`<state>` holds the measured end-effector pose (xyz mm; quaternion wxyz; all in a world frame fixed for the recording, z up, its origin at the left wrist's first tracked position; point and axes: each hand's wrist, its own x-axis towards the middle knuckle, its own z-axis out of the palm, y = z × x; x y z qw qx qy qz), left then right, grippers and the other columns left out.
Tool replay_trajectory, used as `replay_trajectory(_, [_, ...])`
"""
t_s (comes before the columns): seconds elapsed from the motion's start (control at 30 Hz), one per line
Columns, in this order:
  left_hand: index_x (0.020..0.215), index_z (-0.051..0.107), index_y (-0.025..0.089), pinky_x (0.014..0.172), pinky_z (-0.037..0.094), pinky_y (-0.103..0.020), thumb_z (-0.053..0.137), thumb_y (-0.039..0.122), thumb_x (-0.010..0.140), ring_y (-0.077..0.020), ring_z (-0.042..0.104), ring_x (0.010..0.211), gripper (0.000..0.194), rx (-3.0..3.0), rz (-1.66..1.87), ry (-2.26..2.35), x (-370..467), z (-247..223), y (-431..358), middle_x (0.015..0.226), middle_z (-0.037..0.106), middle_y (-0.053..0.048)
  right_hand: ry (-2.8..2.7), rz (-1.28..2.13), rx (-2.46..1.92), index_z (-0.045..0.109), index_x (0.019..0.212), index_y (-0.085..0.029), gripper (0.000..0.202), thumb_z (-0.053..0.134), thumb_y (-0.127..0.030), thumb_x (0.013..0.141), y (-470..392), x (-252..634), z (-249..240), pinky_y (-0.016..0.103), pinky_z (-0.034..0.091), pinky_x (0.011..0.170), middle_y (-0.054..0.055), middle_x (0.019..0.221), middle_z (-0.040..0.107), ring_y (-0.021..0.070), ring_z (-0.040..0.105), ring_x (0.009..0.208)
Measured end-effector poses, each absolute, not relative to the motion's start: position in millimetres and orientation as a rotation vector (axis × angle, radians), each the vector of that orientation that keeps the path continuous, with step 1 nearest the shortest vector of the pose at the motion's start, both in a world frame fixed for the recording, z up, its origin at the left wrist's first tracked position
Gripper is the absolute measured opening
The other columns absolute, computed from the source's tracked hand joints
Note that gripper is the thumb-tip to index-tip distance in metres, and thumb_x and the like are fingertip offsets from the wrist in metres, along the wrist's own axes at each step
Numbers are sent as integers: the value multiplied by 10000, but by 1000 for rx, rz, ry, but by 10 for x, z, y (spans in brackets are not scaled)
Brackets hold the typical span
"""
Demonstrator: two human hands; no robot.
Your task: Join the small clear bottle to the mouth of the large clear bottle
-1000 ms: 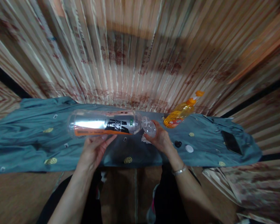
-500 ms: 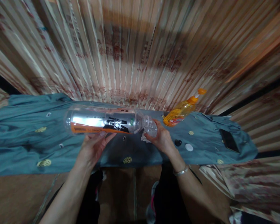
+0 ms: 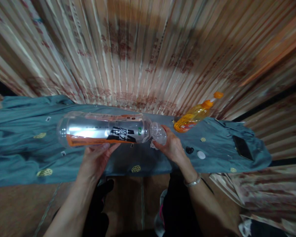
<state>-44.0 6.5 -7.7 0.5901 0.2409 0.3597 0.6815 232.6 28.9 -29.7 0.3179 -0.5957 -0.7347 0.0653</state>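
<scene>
A large clear plastic bottle (image 3: 93,130) with a silver, orange and black label lies level across the view, its neck pointing right. My left hand (image 3: 96,159) grips it from the near side, thumb along the orange edge, with other fingers hidden underneath. At the bottle's mouth, my right hand (image 3: 171,144) is closed around a small clear plastic piece (image 3: 159,133), rounded like a cup or cut bottle end. Whether that piece touches or covers the mouth, I cannot tell. A crumpled whitish bit (image 3: 153,144) shows just beneath the right fingers.
An orange-yellow pump bottle (image 3: 192,117) stands at the back right. Near my right wrist lie a small black object (image 3: 189,150) and a white round cap (image 3: 201,154). A dark phone (image 3: 242,147) rests farther right on the teal cloth (image 3: 158,164). Behind hangs a pleated curtain (image 3: 138,65).
The large bottle and my left hand have shifted slightly left, and the bottle looks a little nearer. My right hand keeps its hold on the clear piece at the mouth.
</scene>
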Motion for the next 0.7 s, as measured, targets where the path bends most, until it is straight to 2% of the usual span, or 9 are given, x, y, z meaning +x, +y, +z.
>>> replay_trajectory(0.1, [651, 656, 238, 800, 681, -389, 951, 179, 518, -145, 665, 602, 329, 570, 1585, 863, -418, -57, 60, 595, 690, 74, -1920, 192, -1575, 544, 1407, -183, 675, 777, -323, 789, 283, 2322, -290, 495, 594, 997, 163, 1319, 730, 344, 730, 1177])
replay_trajectory(0.23, [632, 680, 236, 775, 686, -399, 928, 155, 526, -149, 656, 568, 282, 575, 1603, 843, -391, -32, 59, 550, 672, 59, -1908, 210, -1587, 537, 1413, -204, 684, 783, -308, 784, 274, 2322, -280, 501, 589, 1007, 156, 1338, 720, 345, 724, 1189])
replay_trajectory(0.4, [628, 654, 238, 774, 680, -393, 918, 122, 514, -190, 718, 667, 310, 549, 1625, 833, -391, -28, 65, 585, 692, 46, -1909, 209, -1580, 525, 1433, -205, 710, 789, -303, 782, 281, 2326, -299, 492, 594, 993, 153, 1322, 729, 341, 729, 1176])
replay_trajectory(0.5, [602, 608, 239, 785, 678, -409, 928, 108, 500, -209, 728, 697, 360, 522, 1646, 841, -399, -32, 64, 541, 646, 65, -1920, 193, -1576, 532, 1426, -200, 701, 786, -300, 781, 290, 2314, -312, 491, 591, 996, 156, 1318, 731, 342, 726, 1181])
replay_trajectory(0.7, [674, 665, 221, 747, 670, -351, 950, 152, 489, -182, 729, 682, 347, 531, 1652, 859, -445, -28, 47, 669, 753, 36, -1952, 171, -1567, 541, 1411, -175, 690, 779, -293, 774, 301, 2273, -324, 511, 579, 1014, 180, 1329, 721, 360, 716, 1198])
